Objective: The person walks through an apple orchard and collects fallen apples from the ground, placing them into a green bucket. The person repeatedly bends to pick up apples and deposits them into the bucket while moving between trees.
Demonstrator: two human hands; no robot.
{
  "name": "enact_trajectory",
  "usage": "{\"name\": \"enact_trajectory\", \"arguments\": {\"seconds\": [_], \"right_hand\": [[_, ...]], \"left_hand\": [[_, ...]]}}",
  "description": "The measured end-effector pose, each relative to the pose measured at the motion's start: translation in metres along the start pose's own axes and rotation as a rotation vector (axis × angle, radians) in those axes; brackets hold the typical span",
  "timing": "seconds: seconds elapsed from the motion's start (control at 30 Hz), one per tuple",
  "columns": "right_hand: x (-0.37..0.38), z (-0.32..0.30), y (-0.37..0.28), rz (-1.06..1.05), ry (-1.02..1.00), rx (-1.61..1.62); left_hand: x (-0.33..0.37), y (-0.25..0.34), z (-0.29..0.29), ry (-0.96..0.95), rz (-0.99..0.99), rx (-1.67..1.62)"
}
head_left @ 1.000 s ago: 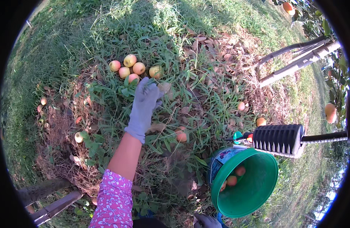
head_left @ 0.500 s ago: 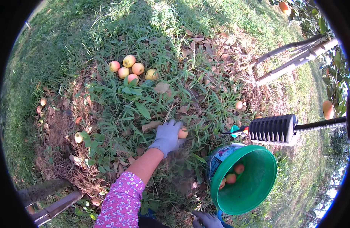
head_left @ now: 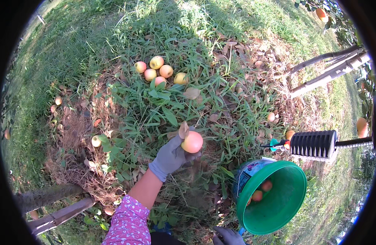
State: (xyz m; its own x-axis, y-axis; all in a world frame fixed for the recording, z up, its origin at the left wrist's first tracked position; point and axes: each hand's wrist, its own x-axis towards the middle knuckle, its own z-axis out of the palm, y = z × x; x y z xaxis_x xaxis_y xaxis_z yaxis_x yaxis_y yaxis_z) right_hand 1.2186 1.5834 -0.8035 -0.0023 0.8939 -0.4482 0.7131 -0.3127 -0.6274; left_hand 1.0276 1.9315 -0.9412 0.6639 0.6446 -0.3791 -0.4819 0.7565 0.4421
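Apple (head_left: 192, 142), nearly round, its long axis unclear, sits clasped in the left hand (head_left: 171, 156).

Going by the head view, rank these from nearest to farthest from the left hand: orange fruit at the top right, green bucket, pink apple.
1. Pink apple: held in the left hand.
2. Green bucket: to the hand's right, lower down.
3. Orange fruit: far up at the top right.
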Motion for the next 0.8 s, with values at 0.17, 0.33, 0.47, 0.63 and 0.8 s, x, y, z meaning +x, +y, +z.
{"name": "enact_trajectory", "arguments": {"seconds": [0.17,0.33,0.47,0.63,0.8], "right_hand": [[0.003,-0.003,0.001,0.016,-0.034,0.018],[0.005,-0.006,-0.002,0.002,-0.013,0.033],[0.005,-0.009,-0.008,0.016,-0.006,0.062],[-0.002,-0.005,-0.003,0.000,0.016,0.030],[-0.008,0.003,0.000,-0.044,0.100,0.015]], "left_hand": [[0.002,0.002,0.006,-0.003,-0.052,-0.343],[0.000,0.004,0.004,-0.048,-0.063,-0.497],[0.005,0.012,0.000,-0.052,-0.028,-0.465],[0.026,0.030,0.003,0.042,-0.012,-0.530],[0.072,0.063,-0.012,0.121,0.063,-0.411]]}}
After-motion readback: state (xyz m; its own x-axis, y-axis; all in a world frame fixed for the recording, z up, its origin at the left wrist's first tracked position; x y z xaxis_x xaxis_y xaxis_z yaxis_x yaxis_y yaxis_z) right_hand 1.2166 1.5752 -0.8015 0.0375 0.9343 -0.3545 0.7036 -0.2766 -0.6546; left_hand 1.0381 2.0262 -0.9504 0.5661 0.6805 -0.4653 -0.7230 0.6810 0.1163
